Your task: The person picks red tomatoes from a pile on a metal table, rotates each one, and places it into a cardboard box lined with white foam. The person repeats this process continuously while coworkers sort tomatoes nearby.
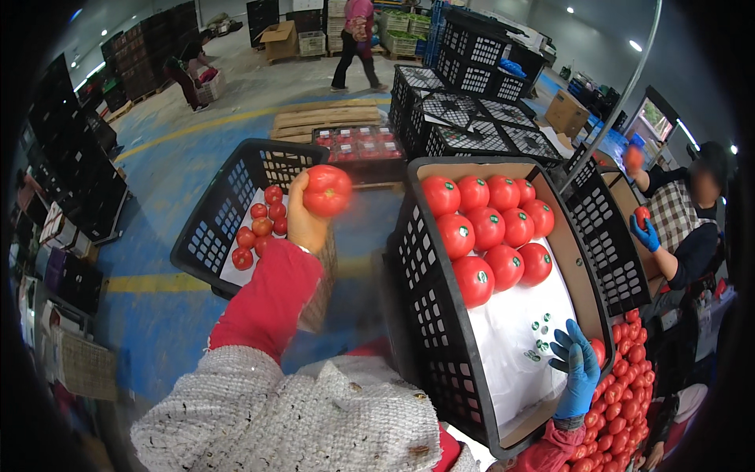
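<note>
My left hand (308, 221) grips a large red tomato (326, 190), raised between two black plastic crates. Below and left of it, the smaller-looking crate (200, 259) holds several small tomatoes (262, 226) on white paper. My right hand (575, 369), in a blue glove, hovers over the near end of the cardboard-lined crate (492, 413), fingers apart and nothing in them. Rows of big tomatoes (488, 228) with small green stickers fill that crate's far part. Several loose green stickers (542, 345) lie on its white paper liner (507, 348), close to my right fingertips.
A large heap of tomatoes (619, 395) lies right of the crate. A co-worker (678, 218) there holds tomatoes up in both hands. Stacked black crates (472, 112) and a low crate of packed tomatoes (360, 147) stand ahead. Two people (355, 44) are farther back.
</note>
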Action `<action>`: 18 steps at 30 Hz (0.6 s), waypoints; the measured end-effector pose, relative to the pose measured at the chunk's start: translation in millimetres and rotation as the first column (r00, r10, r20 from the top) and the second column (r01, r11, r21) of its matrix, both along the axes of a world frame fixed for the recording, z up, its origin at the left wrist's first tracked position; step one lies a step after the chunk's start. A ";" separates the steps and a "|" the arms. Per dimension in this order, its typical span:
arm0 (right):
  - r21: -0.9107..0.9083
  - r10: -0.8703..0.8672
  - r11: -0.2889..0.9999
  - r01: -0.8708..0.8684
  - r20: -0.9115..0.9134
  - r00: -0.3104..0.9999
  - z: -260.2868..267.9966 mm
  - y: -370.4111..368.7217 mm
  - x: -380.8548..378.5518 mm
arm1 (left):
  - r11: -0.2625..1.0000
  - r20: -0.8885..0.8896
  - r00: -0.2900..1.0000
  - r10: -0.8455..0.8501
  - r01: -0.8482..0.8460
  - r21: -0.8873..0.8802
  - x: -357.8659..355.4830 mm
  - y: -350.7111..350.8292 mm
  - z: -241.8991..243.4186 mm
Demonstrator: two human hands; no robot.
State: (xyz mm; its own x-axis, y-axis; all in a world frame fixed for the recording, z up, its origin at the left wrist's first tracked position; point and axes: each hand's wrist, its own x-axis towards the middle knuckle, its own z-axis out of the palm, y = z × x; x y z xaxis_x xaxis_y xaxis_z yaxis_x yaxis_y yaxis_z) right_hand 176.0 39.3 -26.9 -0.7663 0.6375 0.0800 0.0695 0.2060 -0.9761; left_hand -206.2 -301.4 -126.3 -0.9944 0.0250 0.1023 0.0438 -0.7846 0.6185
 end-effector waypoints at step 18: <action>-0.093 0.046 0.995 -0.046 -0.009 0.999 2.8 -4.7 0.2 | 0.630 -0.132 0.819 0.559 -0.523 -0.574 -40.1 -54.7 -38.7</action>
